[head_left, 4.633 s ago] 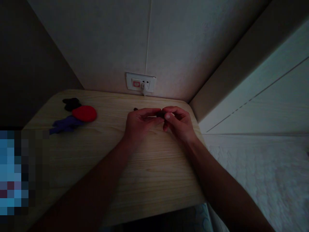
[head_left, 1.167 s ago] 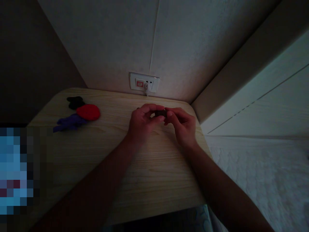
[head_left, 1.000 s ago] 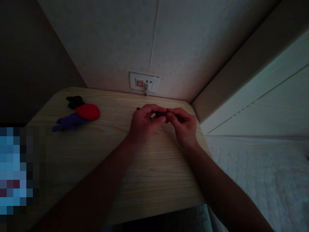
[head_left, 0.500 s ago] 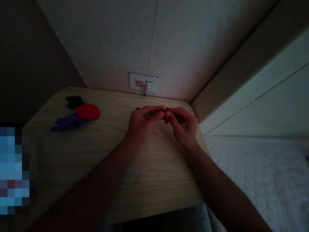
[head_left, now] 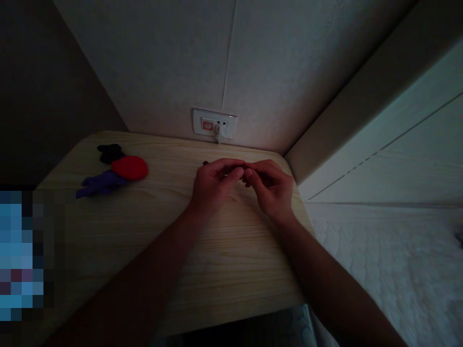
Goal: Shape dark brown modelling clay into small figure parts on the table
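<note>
Above the wooden tabletop (head_left: 231, 260), my left hand (head_left: 213, 185) and my right hand (head_left: 273, 185) meet at their fingertips. Both are closed in a pinch on a small dark piece (head_left: 244, 168), mostly covered by the fingers; its kind cannot be made out. A dark bit (head_left: 206, 163) shows just beyond the left hand's knuckles; whether it belongs to the held piece is unclear. Off to the left lie a rounded red lump (head_left: 129, 168), a black lump (head_left: 111, 153) and an uneven purple lump (head_left: 103, 183), touching one another and resembling modelling clay.
A wall socket (head_left: 215, 123) with a pale plug sits just above the table's back edge. The wall rises behind, and a pale panel (head_left: 390, 144) stands at the right. White quilted bedding (head_left: 390, 270) spreads beside the table. A pixelated patch covers the lower left.
The fingertips have shifted slightly and come closer together, covering more of the dark piece. The lumps on the left have stayed in place.
</note>
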Tool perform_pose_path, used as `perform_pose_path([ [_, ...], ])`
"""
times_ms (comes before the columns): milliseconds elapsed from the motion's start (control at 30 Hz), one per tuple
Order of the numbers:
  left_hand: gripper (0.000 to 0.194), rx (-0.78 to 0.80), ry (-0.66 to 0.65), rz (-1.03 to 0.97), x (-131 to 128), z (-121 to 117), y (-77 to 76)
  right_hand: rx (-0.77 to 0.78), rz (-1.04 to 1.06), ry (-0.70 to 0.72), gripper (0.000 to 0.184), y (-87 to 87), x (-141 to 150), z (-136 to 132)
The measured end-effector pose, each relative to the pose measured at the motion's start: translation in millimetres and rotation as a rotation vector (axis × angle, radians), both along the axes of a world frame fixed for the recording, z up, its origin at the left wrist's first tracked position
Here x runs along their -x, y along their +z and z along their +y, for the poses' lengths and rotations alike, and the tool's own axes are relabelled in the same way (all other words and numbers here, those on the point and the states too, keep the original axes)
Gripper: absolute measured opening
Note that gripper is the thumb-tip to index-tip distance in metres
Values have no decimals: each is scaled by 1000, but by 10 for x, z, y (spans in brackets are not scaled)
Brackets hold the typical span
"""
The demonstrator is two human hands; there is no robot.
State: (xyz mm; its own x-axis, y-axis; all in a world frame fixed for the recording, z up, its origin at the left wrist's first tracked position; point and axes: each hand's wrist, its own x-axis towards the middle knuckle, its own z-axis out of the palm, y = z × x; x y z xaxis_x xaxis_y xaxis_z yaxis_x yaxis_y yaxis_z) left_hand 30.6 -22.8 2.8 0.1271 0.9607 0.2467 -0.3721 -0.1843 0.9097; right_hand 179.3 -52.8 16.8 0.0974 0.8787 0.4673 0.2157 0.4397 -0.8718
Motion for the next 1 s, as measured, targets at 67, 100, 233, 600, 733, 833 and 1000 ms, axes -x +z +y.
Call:
perform_pose_path([
  [67,24,8,8,-12,-7,4,-6,1,19,43,19,-26,-5,9],
  [100,25,17,10,-27,-10,7,-10,1,20,66,22,-40,-9,14],
  [233,30,36,16,-69,-20,27,-30,-32,-43,122,37,-68,-22,24],
  [600,44,70,-102,-58,-44,8,6,18,-53,81,31,-55,-43,36],
  [733,47,121,-94,-82,-52,-4,8,59,6,177,46,-69,-30,33],
  [833,50,112,-73,-41,-47,-7,0,98,9,235,55,-60,2,5],
  [1000,54,91,-88,12,-42,-14,-4,91,26,211,32,-40,55,-36],
])
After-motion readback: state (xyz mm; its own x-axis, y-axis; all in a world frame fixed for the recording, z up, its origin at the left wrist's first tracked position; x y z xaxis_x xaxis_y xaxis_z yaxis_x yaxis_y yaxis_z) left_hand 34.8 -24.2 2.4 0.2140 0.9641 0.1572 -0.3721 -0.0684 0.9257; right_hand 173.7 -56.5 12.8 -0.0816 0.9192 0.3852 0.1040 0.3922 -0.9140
